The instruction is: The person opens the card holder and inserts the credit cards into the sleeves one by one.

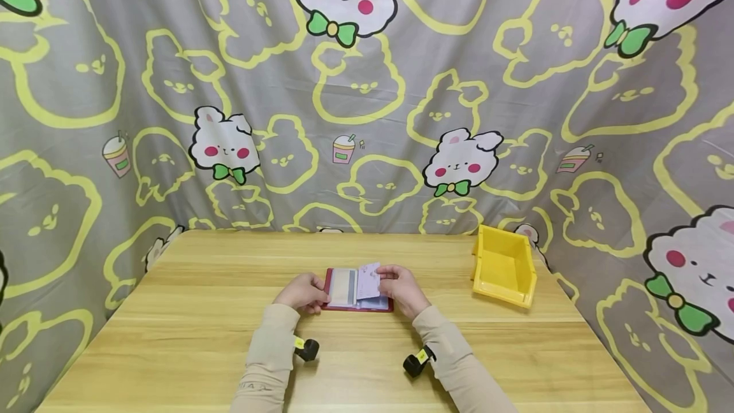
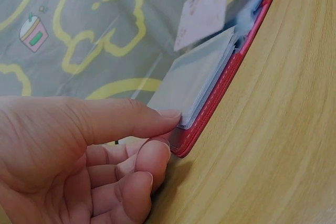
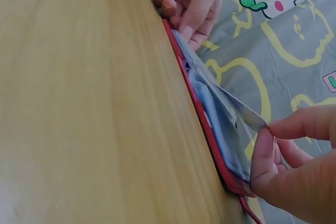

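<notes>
A small red card holder (image 1: 328, 282) lies spread on the wooden table, its clear plastic sleeves (image 2: 191, 74) facing up. My left hand (image 1: 301, 292) grips its left edge, the thumb pressing on the sleeves and the curled fingers at the red cover (image 2: 218, 93). Over the right half, my right hand (image 1: 403, 290) pinches a pale pinkish card (image 1: 368, 280) between thumb and fingers. That card stands tilted up above the sleeves in the left wrist view. In the right wrist view it shows nearly edge-on, with the right hand (image 3: 299, 163) at its near corner.
A yellow plastic bin (image 1: 504, 269) stands at the table's back right. Behind the wooden table (image 1: 229, 260) hangs a grey curtain (image 1: 390, 81) with cartoon prints. Black wrist cameras (image 1: 308, 350) are strapped on both forearms.
</notes>
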{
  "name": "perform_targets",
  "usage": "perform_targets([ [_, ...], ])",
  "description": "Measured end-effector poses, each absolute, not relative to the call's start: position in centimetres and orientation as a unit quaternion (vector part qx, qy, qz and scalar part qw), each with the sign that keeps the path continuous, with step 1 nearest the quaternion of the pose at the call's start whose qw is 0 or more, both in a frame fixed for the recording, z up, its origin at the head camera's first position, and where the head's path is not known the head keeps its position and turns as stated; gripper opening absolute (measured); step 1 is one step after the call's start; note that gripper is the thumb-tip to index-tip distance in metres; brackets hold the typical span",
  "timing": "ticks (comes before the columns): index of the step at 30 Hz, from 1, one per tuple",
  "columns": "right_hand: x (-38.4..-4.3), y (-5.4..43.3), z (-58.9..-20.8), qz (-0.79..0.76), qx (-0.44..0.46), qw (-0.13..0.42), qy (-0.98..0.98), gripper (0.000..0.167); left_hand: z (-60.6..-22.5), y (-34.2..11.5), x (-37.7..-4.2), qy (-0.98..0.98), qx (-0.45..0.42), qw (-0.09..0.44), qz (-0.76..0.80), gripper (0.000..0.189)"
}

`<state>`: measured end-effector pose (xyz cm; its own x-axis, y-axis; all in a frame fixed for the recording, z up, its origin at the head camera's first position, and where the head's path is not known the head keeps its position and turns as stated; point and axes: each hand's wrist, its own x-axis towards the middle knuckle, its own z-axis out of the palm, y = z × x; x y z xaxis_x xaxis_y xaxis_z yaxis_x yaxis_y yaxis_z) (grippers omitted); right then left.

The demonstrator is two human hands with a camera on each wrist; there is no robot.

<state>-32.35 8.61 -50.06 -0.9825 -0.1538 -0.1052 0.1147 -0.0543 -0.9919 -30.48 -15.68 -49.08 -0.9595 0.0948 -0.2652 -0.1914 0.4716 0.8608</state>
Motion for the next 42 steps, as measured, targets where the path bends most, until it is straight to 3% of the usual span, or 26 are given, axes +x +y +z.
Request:
perform_targets([
  [8, -32.2, 8.4, -50.1, -0.711, -0.020, 0.094, 0.697, 0.046, -49.0, -15.7, -30.5, 0.847, -0.034, 0.141, 0.511, 0.024],
  [20, -31.8, 8.1, -50.1, -0.601, -0.026, 0.051, 0.797, 0.041, -49.2, -15.7, -30.7, 0.847, -0.031, 0.143, 0.511, 0.023],
  [42, -31.3, 7.5, -49.8, -0.571, -0.066, 0.084, 0.814, 0.040, -49.3, -15.7, -30.7, 0.849, -0.029, 0.143, 0.509, 0.023],
])
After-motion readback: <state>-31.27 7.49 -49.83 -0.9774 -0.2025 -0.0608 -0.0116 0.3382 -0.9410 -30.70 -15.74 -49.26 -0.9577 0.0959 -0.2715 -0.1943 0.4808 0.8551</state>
